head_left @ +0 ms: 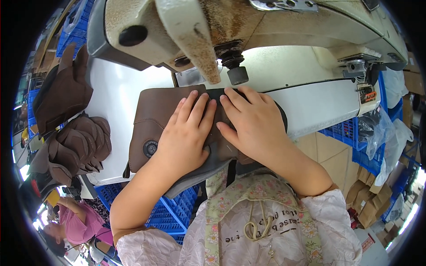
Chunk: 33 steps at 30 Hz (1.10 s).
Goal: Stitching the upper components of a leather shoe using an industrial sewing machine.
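Observation:
A brown leather workpiece (153,108) with a stitched seam and a round dark badge (150,148) lies on the white table under an industrial sewing machine (284,26). My left hand (184,137) rests on its middle, fingers stretched toward the machine. On the right, my right hand (257,119) lies palm down with its fingers spread, over a dark part of the same work. Grey lining (188,181) shows along the near edge and hangs over the table edge. Just beyond my fingertips are the machine's pale lever (195,44) and a dark cylindrical part (238,75).
To the left sit a pile of brown leather pieces (80,144) and larger brown parts (64,93). Blue crates (177,213) stand below the table; more blue crates (346,133) with plastic bags are right. Cardboard (370,201) lies beyond. Another person (82,219) sits lower left.

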Motion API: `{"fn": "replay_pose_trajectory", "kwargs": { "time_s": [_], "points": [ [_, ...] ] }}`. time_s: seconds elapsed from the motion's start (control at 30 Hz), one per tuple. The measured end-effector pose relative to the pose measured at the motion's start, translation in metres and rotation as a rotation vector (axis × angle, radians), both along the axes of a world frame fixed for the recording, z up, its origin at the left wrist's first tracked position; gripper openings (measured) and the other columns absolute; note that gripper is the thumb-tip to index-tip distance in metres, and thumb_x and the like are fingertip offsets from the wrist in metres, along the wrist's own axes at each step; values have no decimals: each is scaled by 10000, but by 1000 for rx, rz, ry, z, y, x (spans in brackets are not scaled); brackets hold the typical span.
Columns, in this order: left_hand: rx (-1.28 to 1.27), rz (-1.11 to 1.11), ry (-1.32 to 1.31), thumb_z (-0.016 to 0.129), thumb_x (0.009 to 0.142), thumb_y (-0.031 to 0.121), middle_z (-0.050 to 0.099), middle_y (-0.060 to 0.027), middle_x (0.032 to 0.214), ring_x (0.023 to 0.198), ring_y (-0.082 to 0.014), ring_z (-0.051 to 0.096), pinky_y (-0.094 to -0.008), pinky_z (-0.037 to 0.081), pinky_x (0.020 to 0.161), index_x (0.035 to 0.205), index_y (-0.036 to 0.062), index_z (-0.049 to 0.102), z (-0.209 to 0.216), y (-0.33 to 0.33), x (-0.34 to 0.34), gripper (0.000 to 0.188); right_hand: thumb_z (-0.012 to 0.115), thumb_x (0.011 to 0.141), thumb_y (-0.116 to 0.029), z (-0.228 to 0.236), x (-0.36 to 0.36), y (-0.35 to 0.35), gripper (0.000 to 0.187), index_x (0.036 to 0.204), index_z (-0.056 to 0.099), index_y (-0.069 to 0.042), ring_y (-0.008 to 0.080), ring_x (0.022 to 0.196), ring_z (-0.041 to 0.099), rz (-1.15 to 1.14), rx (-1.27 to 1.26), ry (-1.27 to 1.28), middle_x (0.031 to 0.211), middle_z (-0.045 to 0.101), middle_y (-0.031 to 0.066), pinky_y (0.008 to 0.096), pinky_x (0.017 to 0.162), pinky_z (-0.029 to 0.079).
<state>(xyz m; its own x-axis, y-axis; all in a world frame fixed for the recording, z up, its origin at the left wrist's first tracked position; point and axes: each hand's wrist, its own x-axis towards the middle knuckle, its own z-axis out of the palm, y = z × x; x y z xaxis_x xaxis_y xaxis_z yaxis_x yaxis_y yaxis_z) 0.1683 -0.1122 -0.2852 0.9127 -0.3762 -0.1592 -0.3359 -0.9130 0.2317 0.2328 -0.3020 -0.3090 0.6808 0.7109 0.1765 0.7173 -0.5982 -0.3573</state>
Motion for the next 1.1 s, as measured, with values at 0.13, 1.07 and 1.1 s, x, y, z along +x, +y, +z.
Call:
{"fn": "replay_pose_trajectory", "kwargs": {
  "time_s": [0.13, 1.07, 1.1],
  "points": [
    [-38, 31, 10, 719, 600, 83, 425, -223, 1489, 1442, -410, 347, -511, 307, 1199, 1445, -16, 462, -2, -1, -1, 889, 722, 822, -335, -1, -2, 0, 479, 1161, 687, 1, 266, 1158, 548, -4, -9, -28, 1262, 632, 123, 403, 888, 463],
    [-66, 47, -132, 745, 586, 96, 473, -244, 1425, 1208, -413, 578, -460, 449, 1058, 1287, 11, 586, -4, 10, 39, 723, 746, 783, -317, -5, 42, 13, 250, 816, 763, -69, 210, 1019, 603, -34, 25, -135, 1040, 676, 32, 372, 754, 495],
    [-71, 52, -117, 744, 588, 95, 473, -245, 1424, 1206, -419, 579, -467, 445, 1063, 1278, 6, 586, -4, 10, 39, 713, 746, 783, -317, -5, 42, 13, 250, 816, 763, -69, 210, 1019, 603, -33, 24, -134, 1040, 676, 32, 372, 754, 495]
  ]
}}
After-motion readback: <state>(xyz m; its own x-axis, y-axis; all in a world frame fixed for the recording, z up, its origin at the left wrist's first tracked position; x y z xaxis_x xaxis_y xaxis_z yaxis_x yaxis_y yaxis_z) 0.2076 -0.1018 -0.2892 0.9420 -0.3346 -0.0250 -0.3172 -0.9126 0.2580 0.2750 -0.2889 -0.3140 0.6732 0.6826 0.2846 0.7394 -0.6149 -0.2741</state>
